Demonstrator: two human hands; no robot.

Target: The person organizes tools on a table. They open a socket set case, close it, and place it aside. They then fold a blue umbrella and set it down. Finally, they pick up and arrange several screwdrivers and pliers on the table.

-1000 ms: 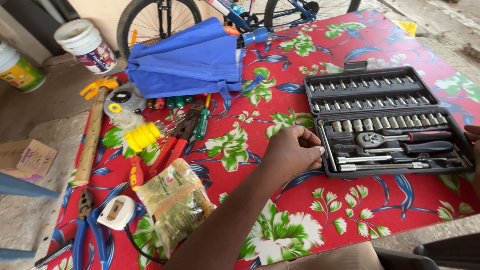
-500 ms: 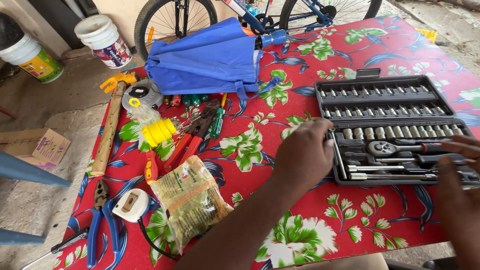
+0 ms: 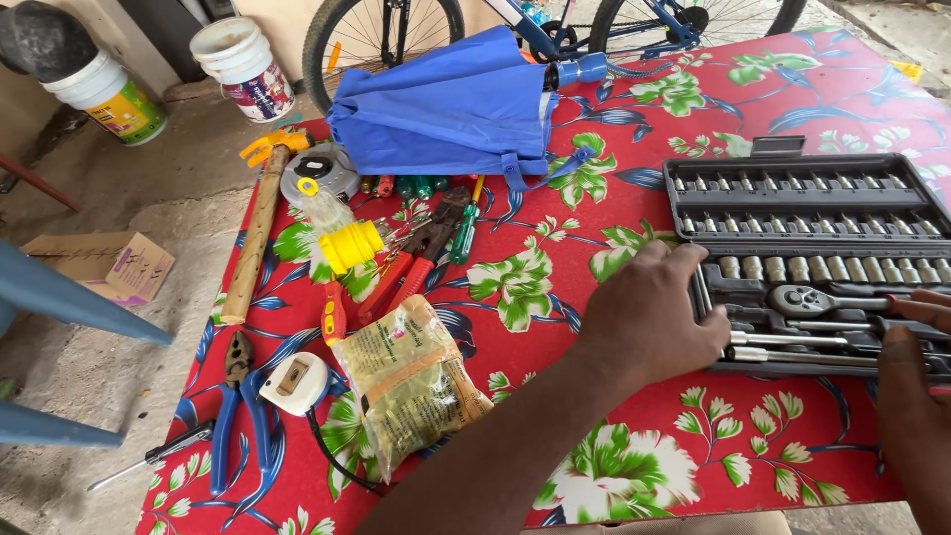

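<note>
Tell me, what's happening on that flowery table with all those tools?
A person is leaning over an open black socket set on a red flowered tablecloth. The left hand rests on the case's left edge. The right hand reaches in from the right, fingertips by the ratchet. A hammer, pliers, a tape measure and a folded blue umbrella lie nearby.

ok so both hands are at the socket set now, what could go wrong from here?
1. The left hand presses on the near-left edge of the socket case; the case could slide on the cloth, or loose sockets could shift.
2. The right hand reaches across the ratchet and bars at the frame edge; a piece may snag or lift out.
3. The case sits near the table's right edge, so a push might send it off.
</note>
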